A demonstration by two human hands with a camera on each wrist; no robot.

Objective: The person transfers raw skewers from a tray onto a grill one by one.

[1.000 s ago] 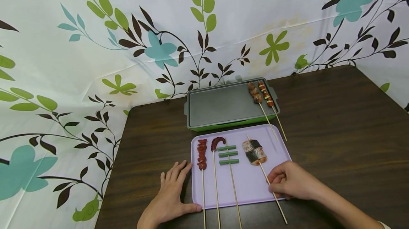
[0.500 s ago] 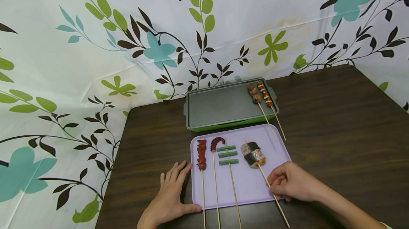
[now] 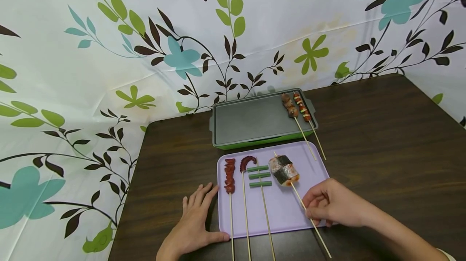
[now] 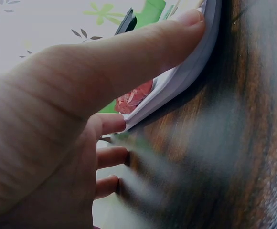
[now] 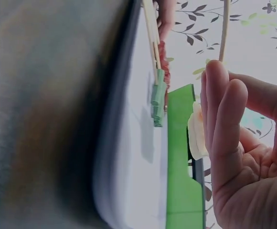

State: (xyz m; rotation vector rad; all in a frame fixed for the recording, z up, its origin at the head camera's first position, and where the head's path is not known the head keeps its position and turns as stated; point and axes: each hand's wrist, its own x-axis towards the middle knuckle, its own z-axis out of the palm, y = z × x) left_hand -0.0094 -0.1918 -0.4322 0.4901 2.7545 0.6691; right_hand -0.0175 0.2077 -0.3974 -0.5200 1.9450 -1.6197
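My right hand [image 3: 336,204] pinches the stick of a skewer with thick fish-like pieces [image 3: 284,170], pale flesh with dark skin bands. In the right wrist view, that skewer's food [image 5: 196,131], partly hidden by my fingers, is raised above the lilac tray [image 3: 287,218]. My left hand [image 3: 196,218] lies spread at the tray's left side, thumb at the front left corner and index fingertip at the left edge. On the tray lie a red meat skewer [image 3: 229,176], a curled tentacle skewer [image 3: 247,163] and a skewer of green stalks [image 3: 260,175].
Behind the tray stands a toy-like grill [image 3: 251,123] with grey plate and green base. Two skewers, brown meat chunks [image 3: 289,105] and red-and-green pieces [image 3: 302,107], lie at its right end, sticks overhanging the tray. A patterned cloth [image 3: 233,30] hangs behind the dark wooden table [image 3: 382,139].
The fish-like skewer has come up off the tray and its food end has shifted left, looking larger now. My right hand has risen slightly with it. The left hand stays in place.
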